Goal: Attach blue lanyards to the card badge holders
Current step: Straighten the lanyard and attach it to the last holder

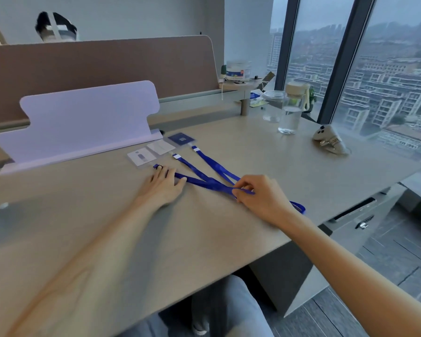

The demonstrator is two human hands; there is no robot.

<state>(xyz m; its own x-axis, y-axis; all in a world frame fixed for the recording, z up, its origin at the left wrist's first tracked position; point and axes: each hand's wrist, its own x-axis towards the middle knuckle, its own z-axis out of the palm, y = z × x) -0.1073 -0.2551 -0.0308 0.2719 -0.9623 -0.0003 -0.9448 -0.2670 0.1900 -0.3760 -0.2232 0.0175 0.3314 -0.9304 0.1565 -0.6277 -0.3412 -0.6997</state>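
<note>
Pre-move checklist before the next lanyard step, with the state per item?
1. Left hand steadies the strap end by the nearest badge holder: ok, it rests flat on it.
2. Right hand has a grip on the blue lanyards: ok, it pinches them.
3. Nearest holder clipped on: cannot tell, the fingers cover the joint.
4. Middle badge holder and dark badge holder meet their strap ends: ok.
5. Straps lie separate: not ok, they cross by the right hand.
6. Water bottle out of the way: ok, it stands far off by the window.
</note>
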